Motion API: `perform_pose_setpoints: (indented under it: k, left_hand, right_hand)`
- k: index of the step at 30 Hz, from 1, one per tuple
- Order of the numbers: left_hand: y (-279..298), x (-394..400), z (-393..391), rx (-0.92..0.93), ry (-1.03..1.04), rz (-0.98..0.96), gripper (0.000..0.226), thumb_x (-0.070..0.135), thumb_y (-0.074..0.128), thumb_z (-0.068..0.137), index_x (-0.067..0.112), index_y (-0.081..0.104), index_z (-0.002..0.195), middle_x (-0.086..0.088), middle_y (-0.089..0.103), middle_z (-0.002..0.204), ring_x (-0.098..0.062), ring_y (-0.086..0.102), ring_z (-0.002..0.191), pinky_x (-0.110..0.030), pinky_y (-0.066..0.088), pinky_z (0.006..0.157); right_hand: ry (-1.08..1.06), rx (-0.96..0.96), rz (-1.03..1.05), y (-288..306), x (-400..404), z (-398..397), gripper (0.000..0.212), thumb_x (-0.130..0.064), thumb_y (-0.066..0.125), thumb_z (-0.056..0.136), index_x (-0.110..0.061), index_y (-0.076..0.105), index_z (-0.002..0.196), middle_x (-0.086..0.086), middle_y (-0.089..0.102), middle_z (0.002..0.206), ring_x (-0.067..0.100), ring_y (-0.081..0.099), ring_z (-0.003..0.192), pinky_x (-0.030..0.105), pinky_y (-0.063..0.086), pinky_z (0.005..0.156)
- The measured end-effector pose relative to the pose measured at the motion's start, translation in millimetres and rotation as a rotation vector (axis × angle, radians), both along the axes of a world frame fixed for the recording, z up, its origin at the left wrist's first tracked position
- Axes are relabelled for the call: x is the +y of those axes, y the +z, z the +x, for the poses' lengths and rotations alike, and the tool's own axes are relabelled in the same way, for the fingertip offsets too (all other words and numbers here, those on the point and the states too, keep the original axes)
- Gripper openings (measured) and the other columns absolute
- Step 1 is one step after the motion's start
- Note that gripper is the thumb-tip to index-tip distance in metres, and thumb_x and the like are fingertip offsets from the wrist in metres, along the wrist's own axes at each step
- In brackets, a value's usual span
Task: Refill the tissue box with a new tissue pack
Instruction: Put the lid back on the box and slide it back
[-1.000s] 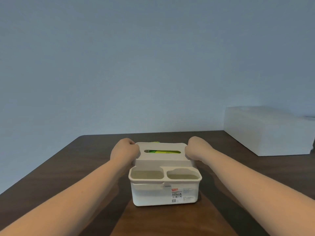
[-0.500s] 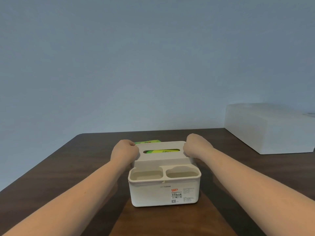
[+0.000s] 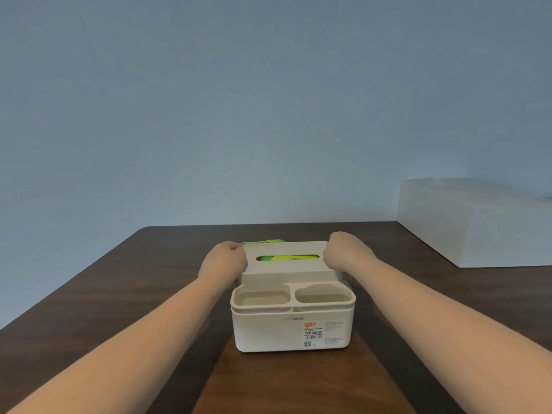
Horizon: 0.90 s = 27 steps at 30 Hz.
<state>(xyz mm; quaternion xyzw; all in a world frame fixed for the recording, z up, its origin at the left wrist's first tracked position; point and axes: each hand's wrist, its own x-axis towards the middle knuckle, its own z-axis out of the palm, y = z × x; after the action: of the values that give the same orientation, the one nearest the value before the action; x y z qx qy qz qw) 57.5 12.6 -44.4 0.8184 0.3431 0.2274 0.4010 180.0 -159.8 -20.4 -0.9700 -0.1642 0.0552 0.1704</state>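
A white plastic tissue box [image 3: 291, 330] with two front compartments stands on the dark wooden table [image 3: 119, 294]. Its white lid [image 3: 286, 268] with an oval slot sits tilted at the back of the box. A green tissue pack [image 3: 286, 259] shows through the slot, and one of its corners sticks out behind the lid's left end. My left hand [image 3: 222, 259] grips the lid's left end and my right hand [image 3: 346, 249] grips its right end, both with fingers curled.
A large white rectangular box [image 3: 478, 225] rests at the table's far right, against the blue-grey wall. The table's far edge runs just behind the tissue box, and its left corner is rounded.
Both hands have kept hold of the lid's ends and raised its back; the green pack now shows behind the lid's left end. The camera view has shifted slightly.
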Motion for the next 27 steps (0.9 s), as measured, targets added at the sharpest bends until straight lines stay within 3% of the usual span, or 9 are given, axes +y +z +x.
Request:
perform_pose_setpoints:
  k: [3, 5, 7, 9, 12, 17, 21, 24, 27]
  left_hand:
    - [-6.1, -6.9, -15.2, 0.032, -0.044, 0.029, 0.037, 0.029, 0.035, 0.092, 0.014, 0.049, 0.061, -0.005, 0.055, 0.062, -0.024, 0.05, 0.061, -0.031, 0.037, 0.064]
    - [-10.3, -11.2, -26.4, 0.073, -0.08, 0.109, 0.052, 0.045, 0.029, 0.095, 0.008, 0.063, 0.081, -0.008, 0.065, 0.082, -0.025, 0.06, 0.08, -0.035, 0.043, 0.072]
    - [-13.1, -14.5, -37.1, 0.101, -0.104, 0.165, 0.062, 0.054, 0.025, 0.095, 0.007, 0.066, 0.101, -0.009, 0.068, 0.099, -0.027, 0.063, 0.095, -0.038, 0.047, 0.082]
    - [-14.5, -17.3, -48.1, 0.122, -0.148, 0.207, 0.062, 0.057, 0.026, 0.094, 0.008, 0.065, 0.1, -0.009, 0.069, 0.098, -0.027, 0.064, 0.094, -0.04, 0.05, 0.084]
    - [-19.0, -19.9, -61.6, 0.13, -0.207, 0.258, 0.05, 0.049, 0.03, 0.094, 0.01, 0.061, 0.09, -0.005, 0.064, 0.08, -0.024, 0.061, 0.075, -0.038, 0.051, 0.077]
    - [-23.6, -24.9, -68.3, 0.11, -0.202, 0.288, 0.039, 0.031, 0.029, 0.096, 0.01, 0.053, 0.074, -0.004, 0.054, 0.067, -0.023, 0.052, 0.068, -0.031, 0.037, 0.058]
    - [-24.2, -29.4, -67.1, 0.098, -0.199, 0.2, 0.044, 0.03, 0.027, 0.098, 0.003, 0.062, 0.093, -0.008, 0.054, 0.075, -0.025, 0.05, 0.073, -0.031, 0.038, 0.066]
    - [-25.2, -29.5, -66.3, 0.109, -0.21, 0.156, 0.048, 0.03, 0.025, 0.099, -0.002, 0.06, 0.109, -0.027, 0.063, 0.097, -0.027, 0.048, 0.077, -0.032, 0.037, 0.07]
    - [-29.9, -32.9, -66.7, 0.14, -0.205, 0.169, 0.049, 0.031, 0.021, 0.1, 0.0, 0.058, 0.112, -0.027, 0.063, 0.115, -0.033, 0.053, 0.084, -0.033, 0.037, 0.072]
  right_hand:
    - [-0.016, 0.034, 0.054, -4.6, -6.8, -7.0, 0.019, -0.009, 0.046, 0.09, -0.007, 0.061, 0.102, 0.008, 0.059, 0.088, 0.027, 0.06, 0.09, 0.033, 0.048, 0.076]
    - [-0.014, -0.005, 0.109, -10.5, -13.2, -12.5, 0.028, -0.018, 0.04, 0.096, -0.007, 0.06, 0.112, 0.009, 0.062, 0.1, 0.027, 0.06, 0.092, 0.034, 0.049, 0.081]
    - [0.03, -0.055, 0.187, -16.6, -21.0, -22.8, 0.039, -0.031, 0.028, 0.1, -0.009, 0.059, 0.103, 0.007, 0.059, 0.091, 0.025, 0.056, 0.085, 0.033, 0.046, 0.076]
    - [0.082, -0.083, 0.235, -23.6, -29.6, -33.1, 0.044, -0.04, 0.022, 0.1, -0.015, 0.05, 0.08, 0.003, 0.054, 0.079, 0.022, 0.053, 0.076, 0.032, 0.042, 0.065]
    - [0.137, -0.114, 0.297, -30.2, -43.7, -45.4, 0.047, -0.048, 0.018, 0.1, -0.023, 0.036, 0.063, -0.002, 0.049, 0.069, 0.015, 0.049, 0.065, 0.031, 0.036, 0.056]
    - [0.189, -0.119, 0.242, -32.2, -58.8, -67.0, 0.044, -0.037, 0.016, 0.103, -0.017, 0.047, 0.08, -0.002, 0.048, 0.074, 0.019, 0.051, 0.078, 0.033, 0.041, 0.071]
    - [0.18, -0.036, 0.251, -30.7, -62.9, -72.8, 0.046, -0.037, 0.016, 0.103, -0.012, 0.055, 0.102, 0.004, 0.055, 0.091, 0.016, 0.052, 0.072, 0.03, 0.04, 0.074]
    - [0.175, 0.006, 0.221, -30.5, -61.9, -74.0, 0.049, -0.038, 0.015, 0.103, -0.01, 0.055, 0.108, 0.001, 0.054, 0.076, 0.01, 0.047, 0.057, 0.03, 0.041, 0.065]
    - [0.157, 0.044, 0.189, -35.5, -60.4, -75.1, 0.049, -0.038, 0.015, 0.103, -0.009, 0.052, 0.116, 0.002, 0.052, 0.069, 0.014, 0.051, 0.055, 0.029, 0.04, 0.054]
